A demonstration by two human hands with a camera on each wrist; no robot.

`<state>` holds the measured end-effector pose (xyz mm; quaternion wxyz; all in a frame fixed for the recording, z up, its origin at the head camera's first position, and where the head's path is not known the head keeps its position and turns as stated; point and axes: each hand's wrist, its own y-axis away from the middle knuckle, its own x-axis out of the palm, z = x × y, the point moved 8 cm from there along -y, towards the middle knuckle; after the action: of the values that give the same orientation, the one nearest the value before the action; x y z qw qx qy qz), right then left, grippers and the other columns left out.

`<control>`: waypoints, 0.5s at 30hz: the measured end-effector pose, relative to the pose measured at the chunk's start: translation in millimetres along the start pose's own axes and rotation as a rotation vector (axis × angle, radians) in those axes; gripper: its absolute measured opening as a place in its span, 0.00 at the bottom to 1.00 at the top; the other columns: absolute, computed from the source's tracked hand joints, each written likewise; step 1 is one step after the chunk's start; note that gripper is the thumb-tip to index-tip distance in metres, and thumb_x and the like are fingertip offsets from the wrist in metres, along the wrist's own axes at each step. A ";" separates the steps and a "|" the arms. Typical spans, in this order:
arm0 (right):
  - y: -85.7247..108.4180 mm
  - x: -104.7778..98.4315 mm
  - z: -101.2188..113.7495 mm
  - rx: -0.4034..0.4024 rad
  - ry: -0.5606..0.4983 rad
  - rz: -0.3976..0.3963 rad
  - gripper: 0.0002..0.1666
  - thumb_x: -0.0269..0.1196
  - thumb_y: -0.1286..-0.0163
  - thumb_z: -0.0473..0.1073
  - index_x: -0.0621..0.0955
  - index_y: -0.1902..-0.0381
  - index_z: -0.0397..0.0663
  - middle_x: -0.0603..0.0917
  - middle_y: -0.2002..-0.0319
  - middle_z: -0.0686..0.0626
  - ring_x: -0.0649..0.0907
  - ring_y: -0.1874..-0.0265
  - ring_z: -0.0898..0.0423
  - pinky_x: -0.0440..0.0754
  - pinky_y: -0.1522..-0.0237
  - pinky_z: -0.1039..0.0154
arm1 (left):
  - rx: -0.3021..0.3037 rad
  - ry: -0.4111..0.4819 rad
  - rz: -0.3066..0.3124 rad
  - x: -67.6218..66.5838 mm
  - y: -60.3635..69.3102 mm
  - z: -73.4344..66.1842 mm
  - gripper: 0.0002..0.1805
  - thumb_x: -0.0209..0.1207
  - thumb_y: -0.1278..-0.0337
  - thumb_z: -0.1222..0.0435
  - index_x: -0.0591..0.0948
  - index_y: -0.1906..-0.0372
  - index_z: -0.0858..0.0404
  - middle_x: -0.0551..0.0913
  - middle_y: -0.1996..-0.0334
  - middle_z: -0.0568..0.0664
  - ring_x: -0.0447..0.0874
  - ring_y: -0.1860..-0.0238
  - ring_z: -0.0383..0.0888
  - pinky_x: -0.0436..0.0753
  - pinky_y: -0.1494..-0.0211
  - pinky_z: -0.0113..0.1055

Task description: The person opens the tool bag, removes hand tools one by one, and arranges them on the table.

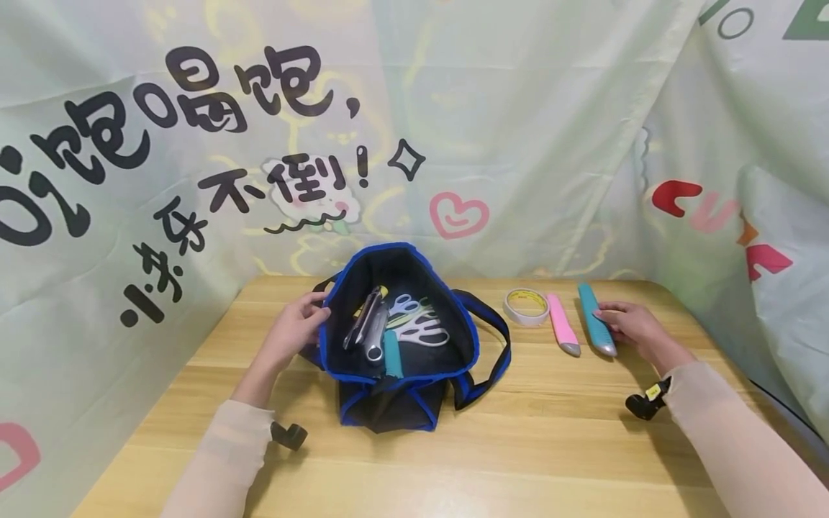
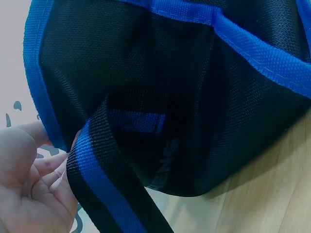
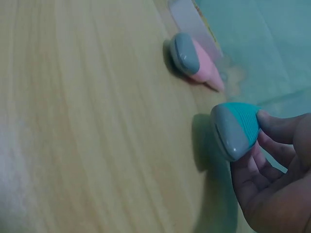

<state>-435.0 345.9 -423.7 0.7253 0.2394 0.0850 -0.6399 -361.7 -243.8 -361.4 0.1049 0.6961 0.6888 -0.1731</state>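
The right hand [image 1: 631, 327] pinches a teal, grey-ended tool [image 1: 597, 321] between thumb and fingers at the table's right; the right wrist view shows the grip on the teal body [image 3: 235, 128]. At the bag's left rim, the left hand [image 1: 296, 329] holds the edge of a black bag with blue trim [image 1: 388, 410]. In the left wrist view that hand [image 2: 41, 187] has its thumb at the blue edge, its fingers partly behind the strap [image 2: 104, 179]. Inside the open bag lie scissors [image 1: 424, 329], cutters [image 1: 365, 316] and a teal item [image 1: 392, 354].
A pink tool [image 1: 563, 325] lies left of the teal one, with a roll of tape [image 1: 526, 307] beside it. The bag's right strap [image 1: 495, 338] loops out over the wooden table [image 1: 518, 446]. Printed cloth [image 1: 518, 129] hangs behind and at both sides.
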 end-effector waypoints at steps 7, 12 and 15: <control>-6.1 -0.2 -10.1 0.004 0.079 -0.009 0.39 0.52 0.24 0.51 0.58 0.28 0.28 0.69 0.41 0.32 0.75 0.61 0.65 0.80 0.62 0.71 | -0.008 -0.020 -0.004 -1.4 0.1 -0.5 0.25 0.55 0.31 0.65 0.69 0.33 0.69 0.80 0.62 0.63 0.82 0.73 0.48 0.85 0.66 0.39; -7.4 2.4 -7.5 0.005 0.160 -0.029 0.39 0.53 0.24 0.52 0.61 0.30 0.27 0.66 0.38 0.27 0.74 0.55 0.55 0.77 0.63 0.71 | -0.013 -0.024 0.002 -1.0 4.2 -8.7 0.26 0.54 0.31 0.65 0.68 0.32 0.70 0.81 0.61 0.64 0.82 0.74 0.47 0.84 0.66 0.38; -7.5 4.1 -3.7 0.008 0.194 -0.039 0.38 0.53 0.25 0.52 0.63 0.31 0.27 0.67 0.39 0.27 0.74 0.55 0.50 0.76 0.64 0.68 | -0.016 -0.027 -0.001 -0.9 4.6 -8.6 0.25 0.54 0.31 0.65 0.68 0.33 0.70 0.80 0.61 0.64 0.82 0.73 0.47 0.85 0.65 0.39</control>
<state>-440.9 343.5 -430.4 0.7000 0.3016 0.1571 -0.6280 -356.3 -241.4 -353.6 0.1199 0.6924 0.6892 -0.1769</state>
